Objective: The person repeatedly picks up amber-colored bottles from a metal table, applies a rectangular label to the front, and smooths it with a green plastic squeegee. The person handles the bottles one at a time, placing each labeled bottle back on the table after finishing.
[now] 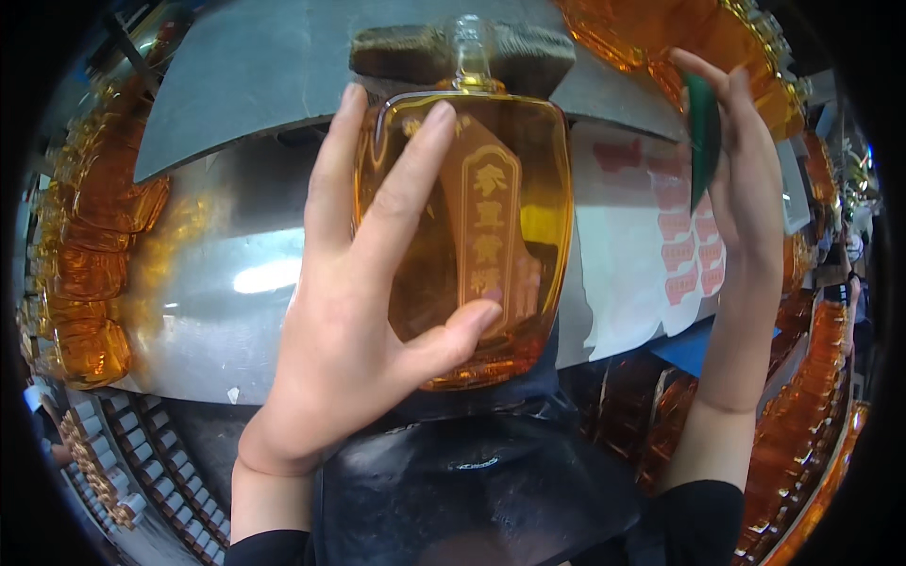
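A large, flat-sided glass bottle (538,217) of amber liquid lies in front of me, its clear neck (469,57) at the far end between two parts of a worn dark block (401,52). A tall orange-brown label (491,160) with a framed panel covers much of its face. Across the bottle's left side rests my left hand (349,245), fingers spread, with index finger and thumb on the front. My right hand (741,160), raised at the right and apart from the bottle, is closed on a thin green scraper (701,137).
White sheets with red-printed stickers (678,245) lie right of the bottle on the metal table (236,349). Amber bottles stand along the left (90,349), far right (731,47) and lower right (793,434). Rows of pale cylinders (175,472) fill a rack at lower left. A black apron (472,491) covers my lap.
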A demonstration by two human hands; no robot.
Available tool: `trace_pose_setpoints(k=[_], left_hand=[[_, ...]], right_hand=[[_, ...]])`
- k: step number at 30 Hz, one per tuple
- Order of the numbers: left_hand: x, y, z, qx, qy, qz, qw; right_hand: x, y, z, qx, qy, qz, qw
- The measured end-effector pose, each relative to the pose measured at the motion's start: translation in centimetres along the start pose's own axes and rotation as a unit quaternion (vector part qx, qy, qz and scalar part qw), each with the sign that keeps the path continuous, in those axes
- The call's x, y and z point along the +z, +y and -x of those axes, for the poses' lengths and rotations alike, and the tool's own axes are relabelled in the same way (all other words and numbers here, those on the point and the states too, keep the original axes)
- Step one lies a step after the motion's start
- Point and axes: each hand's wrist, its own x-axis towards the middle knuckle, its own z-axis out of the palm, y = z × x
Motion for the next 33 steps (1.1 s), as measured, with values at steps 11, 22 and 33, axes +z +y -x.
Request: trace_pose_setpoints(k=[11, 22, 33], left_hand=[[0.2, 0.1, 0.6, -0.018, -0.010, 0.013, 1.000], [-1.2, 1.0, 1.5, -0.100, 0.041, 0.130, 0.986], [0.4, 5.0, 0.8, -0.162, 0.072, 0.113, 0.978]], right_hand=[[10.2, -4.9, -0.3, -0.399, -0.081, 0.350, 0.844], [8.4, -2.8, 6.5, -0.463, -0.123, 0.322, 0.817], [9.2, -4.0, 6.3, -0.384, -0.150, 0.331, 0.849]])
